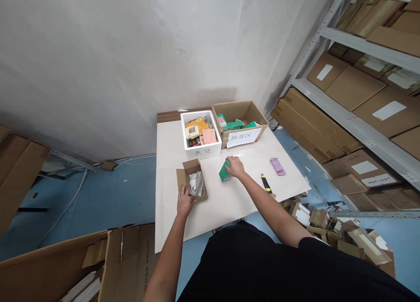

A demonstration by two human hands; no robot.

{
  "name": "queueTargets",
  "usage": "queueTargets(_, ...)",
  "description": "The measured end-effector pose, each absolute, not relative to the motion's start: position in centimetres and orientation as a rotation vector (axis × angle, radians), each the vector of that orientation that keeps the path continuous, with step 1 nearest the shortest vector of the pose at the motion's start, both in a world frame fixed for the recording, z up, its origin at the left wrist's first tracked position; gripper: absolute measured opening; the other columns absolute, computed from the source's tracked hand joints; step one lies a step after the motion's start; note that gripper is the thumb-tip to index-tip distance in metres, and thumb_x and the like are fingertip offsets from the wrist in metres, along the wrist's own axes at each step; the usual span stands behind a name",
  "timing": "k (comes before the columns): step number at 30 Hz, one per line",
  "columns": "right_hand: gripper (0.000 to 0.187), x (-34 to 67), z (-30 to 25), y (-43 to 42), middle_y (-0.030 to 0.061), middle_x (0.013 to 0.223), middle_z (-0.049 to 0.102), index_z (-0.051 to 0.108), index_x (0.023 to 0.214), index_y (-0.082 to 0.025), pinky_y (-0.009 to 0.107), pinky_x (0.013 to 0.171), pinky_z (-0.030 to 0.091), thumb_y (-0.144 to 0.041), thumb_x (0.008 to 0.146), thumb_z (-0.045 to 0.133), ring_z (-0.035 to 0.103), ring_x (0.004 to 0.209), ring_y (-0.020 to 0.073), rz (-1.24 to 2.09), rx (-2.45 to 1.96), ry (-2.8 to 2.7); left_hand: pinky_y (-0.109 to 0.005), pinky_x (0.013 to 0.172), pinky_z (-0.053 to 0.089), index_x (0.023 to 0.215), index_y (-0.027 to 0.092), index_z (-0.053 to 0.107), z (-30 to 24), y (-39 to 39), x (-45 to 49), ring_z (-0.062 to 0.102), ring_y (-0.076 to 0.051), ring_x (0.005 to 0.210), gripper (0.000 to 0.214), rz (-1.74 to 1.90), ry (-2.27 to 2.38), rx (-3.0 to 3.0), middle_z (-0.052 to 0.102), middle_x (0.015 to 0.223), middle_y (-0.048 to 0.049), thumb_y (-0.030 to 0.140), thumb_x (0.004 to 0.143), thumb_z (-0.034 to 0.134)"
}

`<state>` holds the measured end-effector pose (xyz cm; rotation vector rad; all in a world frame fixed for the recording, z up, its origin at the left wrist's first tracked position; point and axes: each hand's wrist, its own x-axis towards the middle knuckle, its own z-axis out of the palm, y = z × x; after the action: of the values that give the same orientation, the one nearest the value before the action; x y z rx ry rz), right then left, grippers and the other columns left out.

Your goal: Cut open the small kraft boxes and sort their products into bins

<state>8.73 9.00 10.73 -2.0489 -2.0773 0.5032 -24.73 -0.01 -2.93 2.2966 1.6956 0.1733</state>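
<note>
My right hand (235, 166) is closed around a small green box (225, 172), held upright at the middle of the white table (170, 162). To its left stands an open cardboard box (202, 196) with its flaps up and crumpled paper (196, 184) inside. My left hand (185, 201) rests at the near left edge of that box, its fingers spread on the flap and side. Behind them sit a white foam box (203, 151) full of small packets and booklets, and a larger cardboard box (241, 138) with a handwritten label and green boxes inside.
A black and yellow utility knife (266, 184) lies on the table's right side, beside a blurred pink-purple patch (278, 166). Shelves of cartons (370, 92) rise at the right, above a heap of cardboard boxes (341, 234). A big open carton (131, 258) stands at the lower left.
</note>
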Motion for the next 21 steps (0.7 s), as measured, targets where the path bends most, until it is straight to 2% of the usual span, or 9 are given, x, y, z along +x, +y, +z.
queueTargets(6,0.040,9.1,2.6,6.1,0.0130,0.143,0.059,0.064,0.134,-0.021,0.037,0.105,0.046,-0.025,0.095,0.064,0.041,0.139,0.0308,0.705,-2.186,-2.017,-0.058,0.120,0.043,0.082,0.026,0.080,-1.3,-0.8,-25.8,0.030,-0.042,0.158,0.007,0.267,1.657,2.255,0.065,0.144,-0.0097,0.027,0.076,0.081)
queueTargets(8,0.047,9.8,1.4,5.3,0.0128,0.153,0.052,0.062,0.140,-0.022,0.038,0.111,0.044,-0.030,0.094,0.066,0.038,0.146,0.0298,0.737,-2.113,-1.946,-0.056,0.118,0.045,0.090,0.027,0.080,-0.4,-1.1,-25.8,0.034,-0.041,0.155,0.011,0.351,1.677,2.239,0.065,0.142,-0.0104,0.032,0.081,0.077)
queueTargets(10,0.057,10.8,1.1,4.7,0.0125,0.159,0.047,0.056,0.148,-0.023,0.040,0.112,0.044,-0.035,0.094,0.066,0.044,0.144,0.0288,0.778,-2.022,-1.860,-0.054,0.119,0.045,0.103,0.027,0.079,0.5,-1.2,-25.2,0.040,-0.038,0.151,0.020,0.491,1.732,2.210,0.066,0.138,-0.0112,0.037,0.089,0.069)
queueTargets(13,0.062,12.0,1.2,3.9,0.0103,0.154,0.053,0.052,0.152,-0.027,0.038,0.102,0.051,-0.037,0.092,0.066,0.064,0.119,0.0246,0.915,-2.012,-1.734,-0.048,0.119,0.044,0.124,0.025,0.074,2.0,-0.3,-22.2,0.052,-0.033,0.139,0.033,0.708,1.828,2.115,0.066,0.132,-0.0133,0.038,0.099,0.055)
queueTargets(15,0.064,12.2,1.3,3.5,0.0094,0.147,0.059,0.054,0.151,-0.027,0.035,0.097,0.053,-0.037,0.090,0.069,0.069,0.104,0.0219,0.971,-2.071,-1.700,-0.044,0.114,0.047,0.134,0.024,0.069,2.8,0.9,-18.5,0.057,-0.031,0.131,0.039,0.754,1.818,2.059,0.066,0.131,-0.0136,0.034,0.102,0.050)
queueTargets(18,0.065,11.7,1.5,3.2,0.0094,0.141,0.064,0.052,0.153,-0.024,0.034,0.099,0.052,-0.033,0.090,0.068,0.068,0.110,0.0230,0.820,-2.113,-1.711,-0.037,0.105,0.052,0.145,0.026,0.061,3.3,3.2,-12.0,0.062,-0.027,0.126,0.045,0.635,1.615,2.060,0.065,0.135,-0.0101,0.031,0.101,0.050)
queueTargets(21,0.061,11.2,1.8,3.4,0.0073,0.133,0.070,0.048,0.156,-0.025,0.033,0.101,0.051,-0.023,0.096,0.056,0.068,0.115,0.0221,0.688,-2.108,-1.693,-0.037,0.103,0.052,0.152,0.024,0.053,3.0,5.3,-6.4,0.063,-0.028,0.126,0.056,0.422,1.486,2.018,0.060,0.144,-0.0118,0.032,0.096,0.058)
